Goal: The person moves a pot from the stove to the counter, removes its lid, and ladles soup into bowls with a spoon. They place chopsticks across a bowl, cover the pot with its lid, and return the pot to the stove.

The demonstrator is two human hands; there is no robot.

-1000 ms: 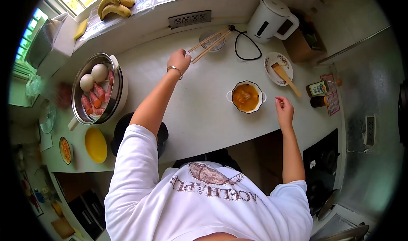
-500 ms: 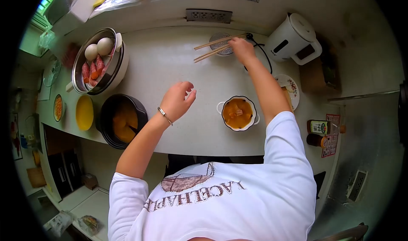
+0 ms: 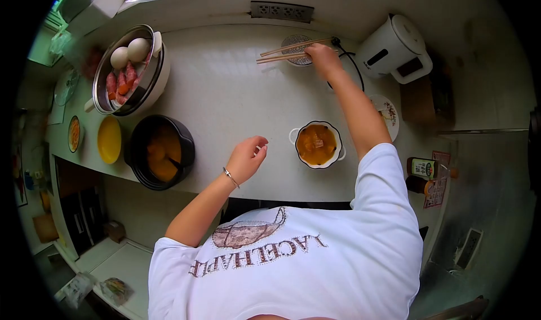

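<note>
From the left hand (image 3: 248,155), we find open passage across the counter (image 3: 220,83) toward 11 o'clock. We record obstructions: right hand (image 3: 323,60) and chopsticks (image 3: 279,59) at 1, soup bowl (image 3: 338,142) at 3, black pot (image 3: 138,151) at 9, steamer (image 3: 161,80) at 10.

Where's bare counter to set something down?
Biggest patch: mid-counter, between the steamer and the chopsticks, beyond the left hand. Smaller: between the chopsticks and the soup bowl. Crowded: left end, with steamer, black pot and yellow dish; back right, with kettle, cord and right hand.
</note>
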